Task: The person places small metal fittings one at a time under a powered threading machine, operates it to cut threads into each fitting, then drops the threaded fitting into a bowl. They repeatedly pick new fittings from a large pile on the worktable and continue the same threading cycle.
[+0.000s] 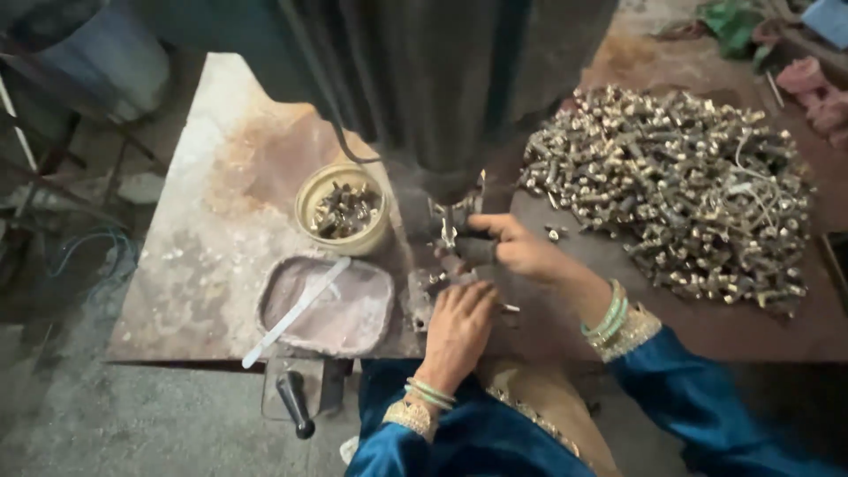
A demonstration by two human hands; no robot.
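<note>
Right hand [521,250] is gripping a dark handle [475,251] at the press [442,106]; left hand [459,322] is pinching a small part; brass fittings heap [680,185] is lying far right on the desk [203,230].

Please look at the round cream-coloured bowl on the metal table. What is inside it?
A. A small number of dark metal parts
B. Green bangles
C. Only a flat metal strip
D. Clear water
A: the round bowl holds a small heap of dark metal parts, while the flat metal strip lies across the shallow tray in front of it, and the green bangles are on the person's wrists.
</note>
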